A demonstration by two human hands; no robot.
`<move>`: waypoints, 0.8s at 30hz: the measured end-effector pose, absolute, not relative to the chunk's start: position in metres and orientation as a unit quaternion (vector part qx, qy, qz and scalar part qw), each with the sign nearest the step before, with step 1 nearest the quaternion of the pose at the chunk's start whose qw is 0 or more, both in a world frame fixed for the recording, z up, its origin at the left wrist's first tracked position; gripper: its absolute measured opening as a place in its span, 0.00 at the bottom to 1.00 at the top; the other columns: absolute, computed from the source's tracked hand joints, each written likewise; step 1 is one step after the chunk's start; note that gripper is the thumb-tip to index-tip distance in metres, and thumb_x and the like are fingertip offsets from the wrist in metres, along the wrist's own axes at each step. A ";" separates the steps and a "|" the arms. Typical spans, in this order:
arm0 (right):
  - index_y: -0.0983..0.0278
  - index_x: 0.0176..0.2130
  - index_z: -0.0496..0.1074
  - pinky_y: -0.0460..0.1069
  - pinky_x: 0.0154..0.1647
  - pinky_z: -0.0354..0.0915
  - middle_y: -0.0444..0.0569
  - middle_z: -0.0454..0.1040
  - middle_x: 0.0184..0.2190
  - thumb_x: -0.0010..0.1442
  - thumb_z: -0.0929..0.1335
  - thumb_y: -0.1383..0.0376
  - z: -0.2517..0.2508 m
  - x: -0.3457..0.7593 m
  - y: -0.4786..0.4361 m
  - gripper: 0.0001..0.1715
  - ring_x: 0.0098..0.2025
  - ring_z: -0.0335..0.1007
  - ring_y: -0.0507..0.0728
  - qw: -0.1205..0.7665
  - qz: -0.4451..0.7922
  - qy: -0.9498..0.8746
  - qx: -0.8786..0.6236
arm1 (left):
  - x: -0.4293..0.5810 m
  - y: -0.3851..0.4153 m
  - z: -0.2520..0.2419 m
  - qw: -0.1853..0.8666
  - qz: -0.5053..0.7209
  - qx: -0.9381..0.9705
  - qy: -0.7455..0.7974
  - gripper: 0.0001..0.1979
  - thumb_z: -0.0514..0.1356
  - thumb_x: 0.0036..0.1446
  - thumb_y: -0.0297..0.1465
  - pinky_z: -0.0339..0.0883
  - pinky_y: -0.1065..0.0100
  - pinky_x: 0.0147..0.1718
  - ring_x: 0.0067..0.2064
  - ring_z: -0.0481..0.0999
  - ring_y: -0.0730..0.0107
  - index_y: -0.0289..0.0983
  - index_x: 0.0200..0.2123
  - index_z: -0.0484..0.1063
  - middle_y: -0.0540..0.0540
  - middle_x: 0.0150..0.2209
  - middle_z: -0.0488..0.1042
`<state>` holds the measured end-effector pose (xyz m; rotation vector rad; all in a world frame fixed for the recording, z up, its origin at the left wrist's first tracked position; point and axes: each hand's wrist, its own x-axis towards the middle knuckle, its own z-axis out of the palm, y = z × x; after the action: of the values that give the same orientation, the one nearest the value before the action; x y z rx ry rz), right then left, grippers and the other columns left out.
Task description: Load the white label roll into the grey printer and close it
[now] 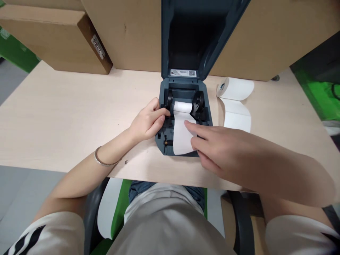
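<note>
A dark grey label printer (164, 150) stands on the table with its lid (166, 42) raised. Inside it, a small white label roll (183, 107) lies between two black roll holders (198, 101), and its paper strip (182, 136) runs towards me over the printer's front. My left hand (148, 120) is closed at the printer's left wall, fingers curled and tips just inside the edge. My right hand (212, 145) reaches across from the right; one finger lies on the strip and the others are at its right edge. My right thumb's exact contact cannot be made out.
A larger white label roll (237, 88), partly unrolled, lies to the printer's right. Cardboard boxes (47, 39) stand along the back of the light wooden table (66, 117). A tiny dark scrap (126, 162) lies near the front edge. Chair armrests (240, 223) flank me.
</note>
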<state>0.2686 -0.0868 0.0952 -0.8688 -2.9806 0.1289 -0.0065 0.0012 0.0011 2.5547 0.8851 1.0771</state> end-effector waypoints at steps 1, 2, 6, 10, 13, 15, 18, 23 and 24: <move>0.66 0.43 0.80 0.62 0.63 0.77 0.67 0.72 0.67 0.68 0.64 0.71 0.096 0.264 -0.088 0.15 0.68 0.72 0.69 0.016 0.021 -0.962 -0.273 | -0.006 0.001 0.001 0.116 0.369 0.871 0.302 0.30 0.43 0.77 0.47 0.67 0.58 0.35 0.34 0.64 0.62 0.37 0.45 0.80 0.46 0.34 0.61; 0.67 0.43 0.80 0.62 0.62 0.77 0.69 0.72 0.66 0.67 0.64 0.70 0.095 0.260 -0.089 0.14 0.68 0.72 0.69 0.020 -0.002 -0.963 -0.269 | -0.006 0.002 0.001 0.116 0.370 0.871 0.302 0.30 0.42 0.77 0.47 0.67 0.58 0.35 0.33 0.64 0.63 0.37 0.45 0.80 0.46 0.34 0.61; 0.66 0.37 0.80 0.62 0.60 0.79 0.69 0.77 0.61 0.61 0.69 0.66 0.087 0.249 -0.095 0.09 0.66 0.75 0.71 0.067 -0.060 -0.960 -0.264 | -0.006 0.001 0.001 0.114 0.373 0.871 0.298 0.30 0.42 0.77 0.47 0.67 0.58 0.35 0.33 0.64 0.63 0.36 0.45 0.81 0.46 0.34 0.61; 0.64 0.32 0.80 0.63 0.56 0.81 0.68 0.76 0.62 0.57 0.71 0.65 0.077 0.244 -0.101 0.06 0.63 0.77 0.74 0.067 -0.063 -0.951 -0.294 | -0.005 0.001 0.001 0.109 0.380 0.872 0.290 0.30 0.43 0.77 0.46 0.67 0.59 0.35 0.34 0.65 0.63 0.36 0.44 0.81 0.46 0.34 0.61; 0.65 0.32 0.81 0.65 0.54 0.81 0.69 0.75 0.63 0.56 0.72 0.65 0.073 0.242 -0.103 0.07 0.63 0.76 0.77 0.092 -0.067 -0.942 -0.315 | -0.006 0.001 0.001 0.106 0.380 0.872 0.290 0.29 0.43 0.77 0.46 0.67 0.59 0.35 0.34 0.65 0.63 0.36 0.44 0.81 0.46 0.34 0.61; 0.67 0.33 0.81 0.65 0.55 0.80 0.73 0.73 0.64 0.58 0.71 0.66 0.077 0.240 -0.104 0.08 0.63 0.75 0.79 0.076 -0.057 -0.947 -0.307 | -0.006 0.001 0.001 0.105 0.380 0.873 0.288 0.29 0.43 0.77 0.45 0.67 0.60 0.35 0.34 0.65 0.63 0.36 0.45 0.81 0.46 0.34 0.60; 0.71 0.40 0.83 0.65 0.62 0.77 0.74 0.72 0.64 0.64 0.67 0.68 0.093 0.240 -0.103 0.14 0.67 0.72 0.78 -0.008 -0.024 -0.959 -0.282 | -0.007 0.001 0.002 0.104 0.375 0.877 0.283 0.29 0.43 0.77 0.44 0.67 0.60 0.35 0.34 0.64 0.64 0.35 0.47 0.81 0.46 0.34 0.60; 0.71 0.43 0.82 0.64 0.63 0.77 0.73 0.69 0.67 0.67 0.68 0.66 0.101 0.241 -0.104 0.14 0.69 0.69 0.78 -0.029 -0.011 -0.956 -0.291 | -0.006 0.001 0.006 0.103 0.361 0.885 0.274 0.28 0.44 0.77 0.43 0.68 0.61 0.36 0.34 0.64 0.64 0.35 0.50 0.81 0.47 0.35 0.59; 0.72 0.41 0.82 0.64 0.62 0.78 0.75 0.69 0.67 0.65 0.70 0.66 0.099 0.241 -0.104 0.12 0.67 0.71 0.79 -0.007 -0.018 -0.955 -0.296 | -0.006 0.001 0.007 0.103 0.359 0.886 0.273 0.28 0.44 0.77 0.42 0.68 0.61 0.36 0.34 0.64 0.64 0.35 0.50 0.81 0.47 0.35 0.59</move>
<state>0.2411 -0.1044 0.0995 -0.9336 -3.0144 -0.0553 -0.0063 0.0009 0.0068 2.6159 0.8064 1.0606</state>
